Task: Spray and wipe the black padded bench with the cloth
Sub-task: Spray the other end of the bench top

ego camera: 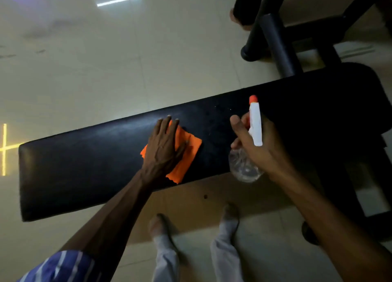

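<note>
We stand over the black padded bench, which runs long across the view from lower left to upper right, and we have both hands at work above it. Our left hand lies flat with its fingers straight and spread, pressing the orange cloth onto the middle of the padding; the cloth is folded roughly square and pokes out on the thumb side and toward the near edge. Our right hand curls round the neck of the clear spray bottle, holding it just above the near edge of the bench, with the white trigger head and its orange nozzle aimed up the pad toward the far end. Fine pale specks show on the padding between cloth and nozzle, likely droplets.

We judge the step to be wiping the section just sprayed. To do it well, we keep the palm flat so the whole cloth bears on the vinyl, sweep lengthwise in overlapping strokes and carry each stroke out to the rounded edges. We spray ahead of the cloth, not onto our hand, and keep the bottle lifted clear of the wet patch. The left half appears dull and streaked, so it probably needs a pass too
</note>
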`<control>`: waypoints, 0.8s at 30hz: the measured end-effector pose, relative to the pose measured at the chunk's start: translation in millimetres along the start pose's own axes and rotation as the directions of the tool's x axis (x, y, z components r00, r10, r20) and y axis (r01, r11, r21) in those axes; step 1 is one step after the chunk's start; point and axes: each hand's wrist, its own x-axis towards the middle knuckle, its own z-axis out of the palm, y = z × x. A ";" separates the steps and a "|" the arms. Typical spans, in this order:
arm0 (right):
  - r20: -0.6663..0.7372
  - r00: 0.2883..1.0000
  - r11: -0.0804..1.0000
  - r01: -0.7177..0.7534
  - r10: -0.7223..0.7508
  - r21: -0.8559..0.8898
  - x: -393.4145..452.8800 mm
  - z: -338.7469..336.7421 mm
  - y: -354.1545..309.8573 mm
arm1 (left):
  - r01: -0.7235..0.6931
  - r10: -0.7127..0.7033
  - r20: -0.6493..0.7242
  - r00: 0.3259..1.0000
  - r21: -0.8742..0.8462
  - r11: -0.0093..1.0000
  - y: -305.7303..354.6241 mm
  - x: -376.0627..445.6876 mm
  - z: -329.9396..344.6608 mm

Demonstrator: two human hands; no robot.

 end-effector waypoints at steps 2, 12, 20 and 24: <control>0.007 0.997 0.996 0.077 -0.077 0.034 10.3 23.3 -21.2 | 0.052 -0.053 0.029 0.998 0.015 0.999 -22.3 -7.4 -5.9; 0.100 0.935 0.940 0.337 -0.340 0.045 28.1 170.9 -109.1 | 0.314 -0.317 -0.115 0.941 -0.042 0.948 -134.2 -71.9 -29.2; 0.238 0.893 0.907 0.412 -0.383 -0.085 27.7 257.1 -120.9 | 0.257 -0.257 0.050 0.965 -0.010 0.966 -169.9 -92.3 -17.2; 0.288 0.878 0.885 0.438 -0.382 -0.161 24.4 276.9 -105.1 | 0.259 -0.258 0.040 0.965 -0.030 0.965 -171.8 -97.3 -13.9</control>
